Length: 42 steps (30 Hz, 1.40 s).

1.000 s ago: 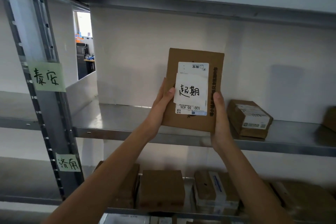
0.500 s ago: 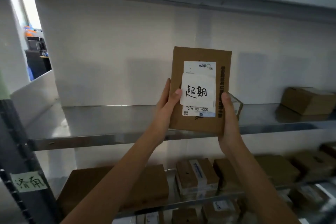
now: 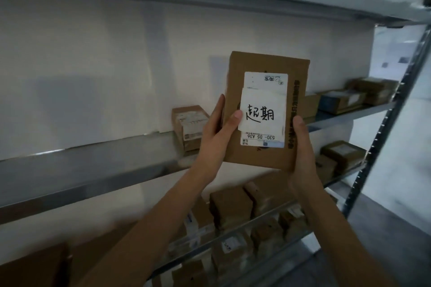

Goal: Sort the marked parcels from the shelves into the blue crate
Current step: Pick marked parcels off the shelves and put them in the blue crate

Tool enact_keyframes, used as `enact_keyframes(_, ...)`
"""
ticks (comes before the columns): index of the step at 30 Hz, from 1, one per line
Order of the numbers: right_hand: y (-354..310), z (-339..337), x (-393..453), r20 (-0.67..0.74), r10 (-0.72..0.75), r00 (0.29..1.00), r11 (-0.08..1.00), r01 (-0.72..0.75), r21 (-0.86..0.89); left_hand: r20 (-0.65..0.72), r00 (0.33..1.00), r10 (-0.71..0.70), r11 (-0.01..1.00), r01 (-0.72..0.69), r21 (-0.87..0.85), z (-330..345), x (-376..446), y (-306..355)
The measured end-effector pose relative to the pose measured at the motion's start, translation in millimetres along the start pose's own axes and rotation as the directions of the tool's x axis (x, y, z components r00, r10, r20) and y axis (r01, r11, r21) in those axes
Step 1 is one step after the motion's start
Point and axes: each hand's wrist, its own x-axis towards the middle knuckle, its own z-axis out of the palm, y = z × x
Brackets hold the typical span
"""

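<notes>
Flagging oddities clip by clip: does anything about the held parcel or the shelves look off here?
Only the parcel held up by both hands: its printed shipping label reads upside down, and a handwritten white slip covers its middle, right way up. No damage shows. The blurred shelf parcels look ordinary.

Held upright before the metal shelf point(image 3: 88, 170): a flat brown parcel point(image 3: 265, 65) with a handwritten white note point(image 3: 262, 112), gripped at its lower edges by the left hand point(image 3: 217, 133) and right hand point(image 3: 303, 154). Behind, small cardboard boxes point(image 3: 190, 123) on the shelves.
</notes>
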Motion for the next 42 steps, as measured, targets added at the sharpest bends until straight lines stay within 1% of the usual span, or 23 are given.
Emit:
enact_keyframes(2, -12, -36, 5, -0.057, -0.006, 0.998, 1.0, 0.006, -0.01, 0.045, 0.999, -0.002, 1.0, 0.002, 0.0, 36, 8, -12)
enact_keyframes(5, -27, -88, 10, -0.095, -0.008, 0.995, 1.0, 0.009, 0.012, 0.115, 0.993, -0.01, 1.0, 0.01, 0.005, 89, 21, -34)
enact_keyframes(8, -40, -133, 13, -0.152, -0.062, 0.986, 0.997, 0.053, -0.062, 0.179, 0.983, -0.04, 0.999, 0.044, -0.018, 135, 31, -61)
enact_keyframes(12, -49, -188, 19, -0.227, -0.071, 0.971, 0.989, 0.039, -0.144, 0.27, 0.956, -0.119, 0.989, 0.139, -0.057, 184, 44, -96)
enact_keyframes(17, -47, -246, 35, -0.327, -0.081, 0.942, 0.976, 0.008, -0.219, 0.35, 0.928, -0.132, 0.987, 0.156, -0.041, 238, 72, -139)
enact_keyframes(19, -43, -269, 46, -0.387, -0.082, 0.918, 0.968, -0.018, -0.249, 0.401, 0.902, -0.159, 0.979, 0.196, -0.052, 257, 87, -157)
enact_keyframes(23, -34, -316, 68, -0.463, -0.12, 0.878, 0.955, -0.025, -0.295, 0.513, 0.832, -0.209, 0.964, 0.263, -0.034, 299, 117, -195)
enact_keyframes(27, -29, -364, 79, -0.577, -0.111, 0.809, 0.951, -0.082, -0.299, 0.573, 0.772, -0.274, 0.945, 0.327, 0.01, 347, 138, -232)
enact_keyframes(31, -32, -416, 86, -0.667, -0.12, 0.735, 0.953, -0.103, -0.285, 0.635, 0.702, -0.324, 0.921, 0.387, 0.041, 400, 153, -266)
enact_keyframes(38, -45, -521, 93, -0.776, -0.117, 0.619, 0.961, -0.127, -0.247, 0.69, 0.626, -0.363, 0.9, 0.426, 0.087, 508, 162, -325)
enact_keyframes(42, -59, -593, 100, -0.808, -0.103, 0.58, 0.963, -0.146, -0.228, 0.713, 0.599, -0.364, 0.892, 0.443, 0.083, 579, 164, -356)
